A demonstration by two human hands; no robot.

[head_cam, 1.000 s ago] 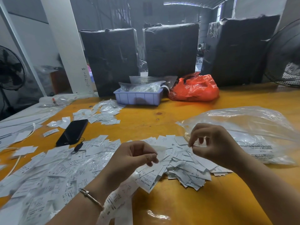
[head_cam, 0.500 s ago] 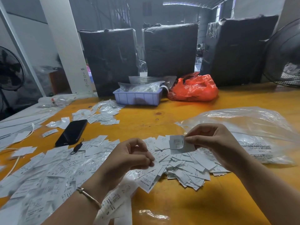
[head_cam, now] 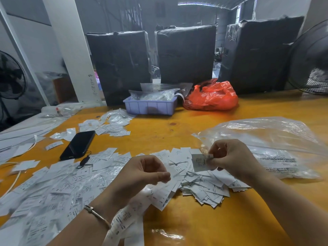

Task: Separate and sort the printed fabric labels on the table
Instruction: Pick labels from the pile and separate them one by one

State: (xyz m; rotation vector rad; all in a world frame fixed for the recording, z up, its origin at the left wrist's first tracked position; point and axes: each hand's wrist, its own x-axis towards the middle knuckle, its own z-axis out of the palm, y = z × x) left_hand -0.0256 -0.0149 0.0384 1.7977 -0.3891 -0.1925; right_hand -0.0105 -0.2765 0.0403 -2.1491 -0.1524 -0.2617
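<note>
White printed fabric labels lie strewn over the yellow table: a wide spread at the left and a heaped pile in the middle. My right hand pinches a single label above the pile, lifted off it. My left hand is curled, thumb against fingers, and a long strip of joined labels runs from under it toward me. Where the strip passes through the fingers is hidden by the hand.
A black phone with a key fob lies left of centre. A clear plastic bag sits at the right. Further back stand a lilac tray, an orange bag, another label heap and black wrapped bales. Fans flank both sides.
My right hand has picked one label off the pile and holds it up. The left hand has stayed in place over the strip, fingers curled tighter.
</note>
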